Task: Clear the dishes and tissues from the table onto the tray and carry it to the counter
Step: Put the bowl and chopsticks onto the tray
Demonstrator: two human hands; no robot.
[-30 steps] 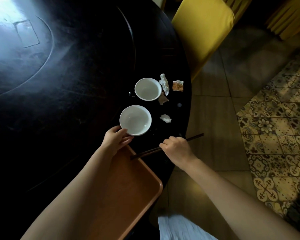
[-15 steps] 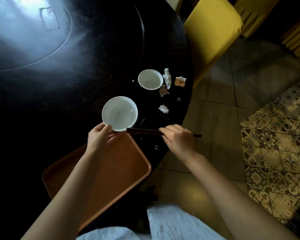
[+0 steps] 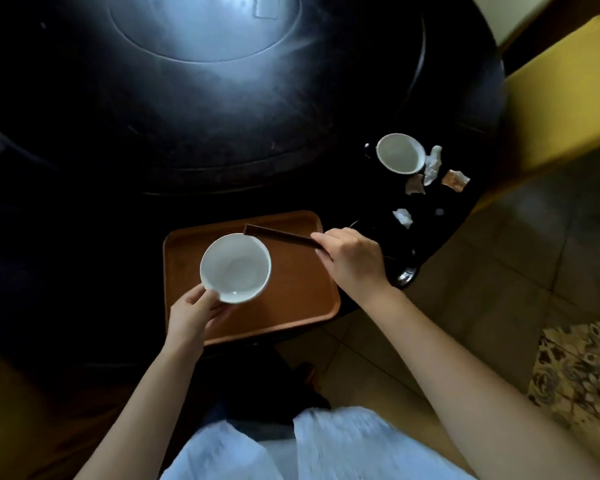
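Left hand (image 3: 196, 315) pinches bowl (image 3: 235, 267) rim; right hand (image 3: 352, 259) grips chopsticks (image 3: 279, 234) over tray (image 3: 298, 289). We fear the bowl tipping.

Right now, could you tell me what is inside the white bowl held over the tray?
The white bowl in the left hand looks empty. It hides part of the orange tray beneath.

Your left grip (image 3: 196, 311) holds the bowl (image 3: 235, 268) over the tray (image 3: 291, 292); cup (image 3: 399, 153) and tissues (image 3: 433, 164) lie beyond your right grip (image 3: 352, 259).
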